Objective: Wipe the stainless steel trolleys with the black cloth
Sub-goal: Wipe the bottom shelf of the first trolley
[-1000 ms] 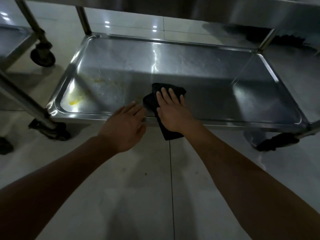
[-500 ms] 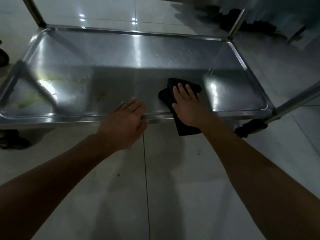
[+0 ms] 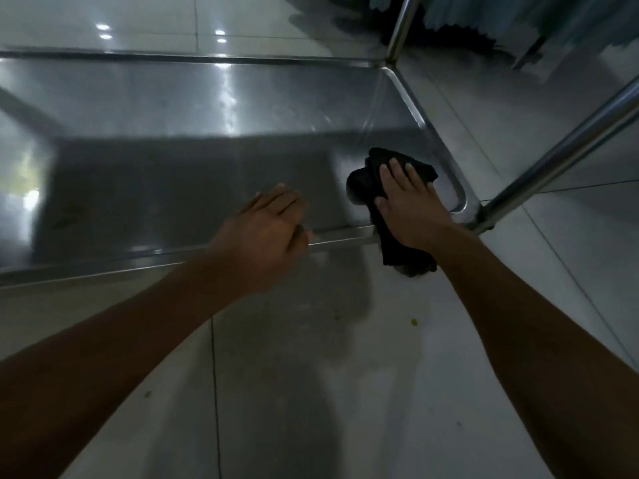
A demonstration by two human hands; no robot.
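The bottom shelf of a stainless steel trolley [image 3: 173,140] fills the upper half of the head view. A black cloth [image 3: 366,183] lies at the shelf's near right corner and hangs over the front rim. My right hand [image 3: 409,205] presses flat on the cloth with straight fingers. My left hand [image 3: 266,233] rests on the front rim to the left of the cloth, fingers laid over the edge onto the shelf.
Two steel trolley legs rise at the right, one at the far corner [image 3: 401,25] and one at the near corner [image 3: 567,146]. Glossy white floor tiles [image 3: 311,392] lie below me, with small crumbs. A dark shape sits behind the far leg.
My right hand has slid the cloth rightward along the shelf into its near right corner. My left hand has moved right along the front rim too.
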